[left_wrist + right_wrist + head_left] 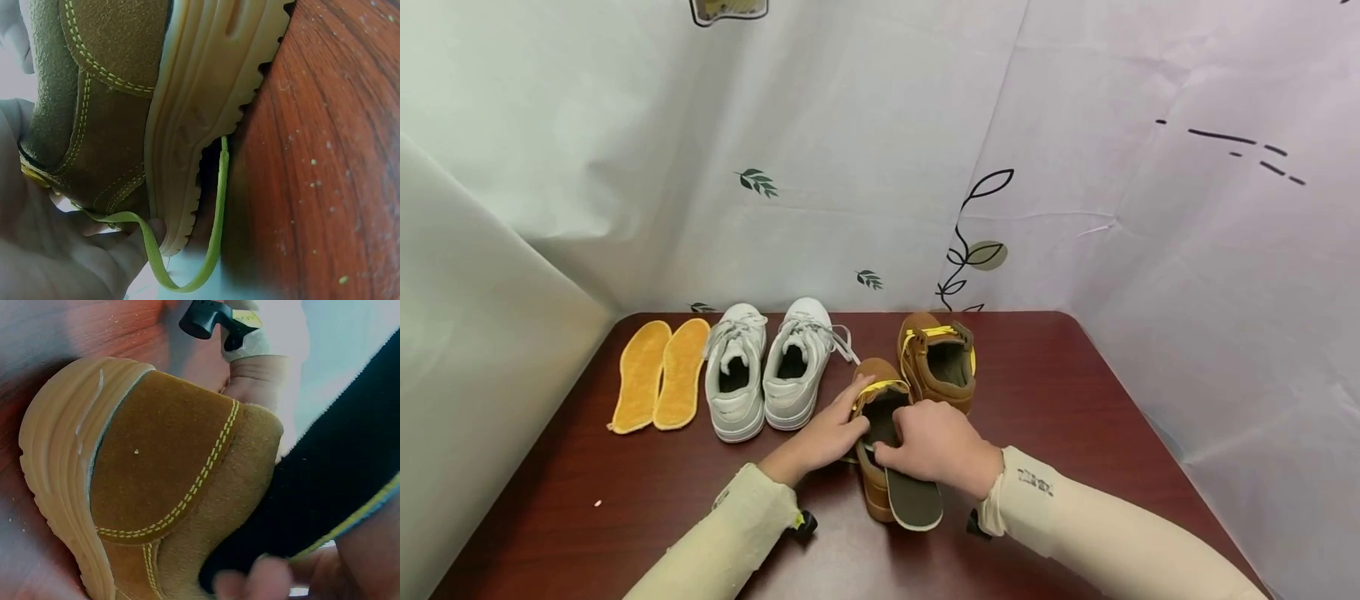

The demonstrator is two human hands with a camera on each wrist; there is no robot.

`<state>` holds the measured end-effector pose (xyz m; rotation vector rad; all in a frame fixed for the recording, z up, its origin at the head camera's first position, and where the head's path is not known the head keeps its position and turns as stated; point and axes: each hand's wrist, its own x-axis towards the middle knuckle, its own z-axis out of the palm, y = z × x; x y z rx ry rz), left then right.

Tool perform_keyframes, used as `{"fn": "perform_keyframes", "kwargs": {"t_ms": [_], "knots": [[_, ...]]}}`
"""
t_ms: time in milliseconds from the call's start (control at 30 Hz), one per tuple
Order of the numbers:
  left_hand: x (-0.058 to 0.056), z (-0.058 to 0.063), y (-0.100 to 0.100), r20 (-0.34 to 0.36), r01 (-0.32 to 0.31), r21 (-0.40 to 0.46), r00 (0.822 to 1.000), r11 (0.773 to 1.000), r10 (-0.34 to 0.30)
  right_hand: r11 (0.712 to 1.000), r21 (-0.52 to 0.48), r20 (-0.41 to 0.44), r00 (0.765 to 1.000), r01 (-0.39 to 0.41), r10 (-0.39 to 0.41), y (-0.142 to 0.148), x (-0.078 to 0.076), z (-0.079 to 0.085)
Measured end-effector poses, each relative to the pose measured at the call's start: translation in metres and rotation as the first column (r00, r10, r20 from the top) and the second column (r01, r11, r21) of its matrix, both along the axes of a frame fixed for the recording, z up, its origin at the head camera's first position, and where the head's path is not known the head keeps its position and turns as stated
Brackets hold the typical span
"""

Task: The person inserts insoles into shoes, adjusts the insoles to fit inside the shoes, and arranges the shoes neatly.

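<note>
A brown suede shoe (874,487) with yellow laces stands on the table, its heel toward me. My left hand (829,433) grips its front from the left, thumb at the opening; in the left wrist view a loose yellow lace (215,219) loops beside the sole. My right hand (936,446) pinches a dark insole (916,502). One end of this insole lies in the shoe's opening, while the other sticks out past the heel. The right wrist view shows the insole (331,437) slanting up from the collar. How far it reaches inside is hidden.
Just beyond stands the other brown shoe (932,387). To the left are two white sneakers (736,408) with laces, then two orange insoles (642,375) lying side by side. White printed cloth (850,125) hangs behind the dark red table (1060,433).
</note>
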<state>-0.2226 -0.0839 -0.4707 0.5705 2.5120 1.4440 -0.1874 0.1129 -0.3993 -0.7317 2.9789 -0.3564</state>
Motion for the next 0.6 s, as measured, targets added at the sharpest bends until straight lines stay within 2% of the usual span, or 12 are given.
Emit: {"fn": "perform_keyframes", "kwargs": {"t_ms": [133,333,467,600], "knots": [[0.001,0.001,0.0,-0.006,-0.006,-0.017,1.0,1.0,0.005,0.994,0.108,-0.075,0.997,0.025,-0.017,0.001,0.009,0.005],[0.001,0.001,-0.001,-0.02,-0.01,-0.032,1.0,0.999,0.009,0.979,0.203,-0.044,0.999,-0.001,0.01,-0.001,0.018,0.012],[0.0,0.0,-0.001,-0.022,-0.003,-0.038,1.0,0.999,0.003,0.976,0.216,-0.032,0.999,-0.017,0.024,-0.003,0.019,0.012],[0.0,-0.001,-0.001,-0.013,0.0,-0.039,1.0,0.999,0.0,0.986,0.16,-0.011,0.999,-0.037,0.039,-0.001,0.017,0.012]]}}
